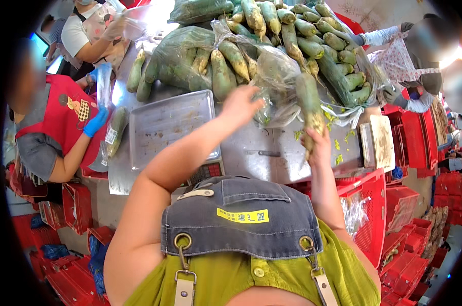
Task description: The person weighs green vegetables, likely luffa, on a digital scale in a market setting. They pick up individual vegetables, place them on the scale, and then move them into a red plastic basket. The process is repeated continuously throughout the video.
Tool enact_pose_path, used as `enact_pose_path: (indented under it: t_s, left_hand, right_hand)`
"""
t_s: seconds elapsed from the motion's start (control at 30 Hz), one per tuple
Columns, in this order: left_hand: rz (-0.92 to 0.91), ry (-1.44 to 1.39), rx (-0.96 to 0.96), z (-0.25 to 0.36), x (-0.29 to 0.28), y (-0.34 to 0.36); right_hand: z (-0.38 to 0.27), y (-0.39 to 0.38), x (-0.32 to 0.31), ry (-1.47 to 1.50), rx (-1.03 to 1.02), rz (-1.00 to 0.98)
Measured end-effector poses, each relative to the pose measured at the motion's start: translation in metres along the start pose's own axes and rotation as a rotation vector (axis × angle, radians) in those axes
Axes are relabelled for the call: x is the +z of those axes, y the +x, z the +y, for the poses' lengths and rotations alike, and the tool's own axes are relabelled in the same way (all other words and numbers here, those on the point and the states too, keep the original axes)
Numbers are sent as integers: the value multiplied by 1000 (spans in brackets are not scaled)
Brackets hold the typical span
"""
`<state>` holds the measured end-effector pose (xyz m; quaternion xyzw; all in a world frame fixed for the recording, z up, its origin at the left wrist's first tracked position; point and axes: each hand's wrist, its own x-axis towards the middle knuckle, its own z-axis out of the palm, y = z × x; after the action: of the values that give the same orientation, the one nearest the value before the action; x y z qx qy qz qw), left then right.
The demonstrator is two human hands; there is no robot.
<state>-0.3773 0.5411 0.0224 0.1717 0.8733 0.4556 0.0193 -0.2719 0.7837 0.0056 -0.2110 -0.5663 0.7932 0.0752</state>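
Observation:
My right hand (318,146) is closed round the narrow, dirt-stained lower end of a large green radish (307,97), which it holds upright over the metal table (261,168). My left hand (241,106) reaches across to the pile, a little blurred, its fingers apart and nothing seen in them. Just beyond those fingers lies a crumpled clear plastic bag (279,76). Many green radishes (231,58) are heaped behind it, some inside clear bags. Under my left forearm sits a weighing scale with a wide metal tray (172,130); the forearm hides part of it.
A small knife (268,153) lies on the table, with leaf scraps (338,145) at the right. A co-worker in a red apron (72,109) holds a bagged radish (117,125) at the left. Another co-worker (412,66) stands at the far right. Red crates (379,204) flank me.

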Motion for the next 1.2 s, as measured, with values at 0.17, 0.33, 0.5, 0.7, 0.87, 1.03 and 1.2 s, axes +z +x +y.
enact_pose_path:
  t_s: [0.17,0.33,0.5,0.7,0.87,1.03,1.2]
  left_hand:
    - [238,530,-517,-87,-32,75]
    - [24,711,-582,-104,-13,113]
    - [198,312,-680,-162,-23,119]
    - [243,-1450,-711,-12,-36,61]
    - [366,-1481,-326,5,-10,-3]
    - [658,-1311,-103,29,-10,-37]
    - [864,-1175,-25,30,-6,-56]
  right_hand:
    - [-1,39,-69,35,48,115]
    - [40,95,-122,-1099,-313,420]
    - [18,63,-12,-859,-570,-83]
    - [10,13,102,-6,215,-495]
    - [-13,-11,123,-74,290,-568]
    - [-9,-26,118,-300,218,-585]
    - [-3,-31,113,-433,199,-734]
